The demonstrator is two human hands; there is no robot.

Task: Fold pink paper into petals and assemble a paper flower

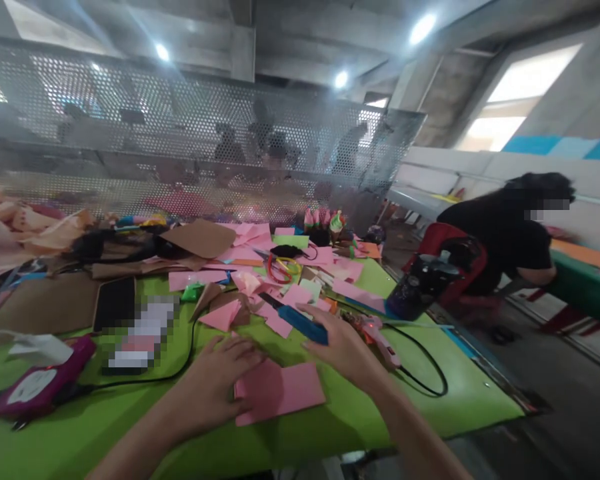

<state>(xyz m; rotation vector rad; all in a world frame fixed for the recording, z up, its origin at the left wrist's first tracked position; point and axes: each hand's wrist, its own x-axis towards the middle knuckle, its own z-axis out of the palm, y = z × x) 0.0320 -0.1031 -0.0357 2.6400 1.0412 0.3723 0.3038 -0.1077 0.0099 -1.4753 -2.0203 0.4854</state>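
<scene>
My left hand [223, 383] rests over the left end of a folded piece of pink paper [300, 390], fingers bent across it and thumb at its near edge, holding it on the green tabletop. My right hand [343, 347] is closed around the blue handle of a utility knife [300, 323]. Its dark blade end points away to the upper left, above the paper scraps and apart from the held paper. A pink hot glue gun [380, 340] lies just right of my right hand, its black cord looping over the table.
Pink scraps [223, 315] and scissors [281, 268] lie ahead. Two phones, one dark [115, 303] and one lit [143, 337], and a purple power strip [43, 380] lie left. A dark tumbler [415, 287] stands at the right edge. Beyond sits a person [500, 227].
</scene>
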